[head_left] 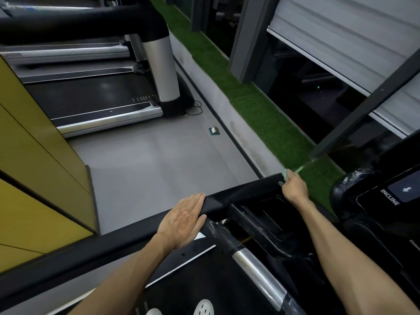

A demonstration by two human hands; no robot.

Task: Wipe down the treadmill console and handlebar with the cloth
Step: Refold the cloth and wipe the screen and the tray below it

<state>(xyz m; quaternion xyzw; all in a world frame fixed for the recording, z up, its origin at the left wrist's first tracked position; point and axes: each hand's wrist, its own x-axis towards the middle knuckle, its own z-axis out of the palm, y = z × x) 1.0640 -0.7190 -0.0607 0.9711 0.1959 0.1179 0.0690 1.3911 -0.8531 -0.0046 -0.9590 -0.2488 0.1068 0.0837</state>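
On handlebar (pixel 241 192) | left fingers (pixel 196 201) flat | right fingers (pixel 293 181) grip cloth (pixel 284 173) | grey floor (pixel 147 160) beyond

Left grip (pixel 181 220): fingers straight, together, palm flat on black handlebar (pixel 238 196). Right grip (pixel 294 186): fingers curled round pale green cloth (pixel 284 173), pressed to handlebar's far end; cloth edge blurred. Console (pixel 391 201) at right, label INCLINE, arrow key beside it. Grey floor (pixel 159 167) beyond handlebar; small teal-edged object (pixel 214 130) lying on it. Second treadmill (pixel 91 98) upper left. Green turf strip (pixel 261 110) along window wall. Yellow panels (pixel 34 178) at left.
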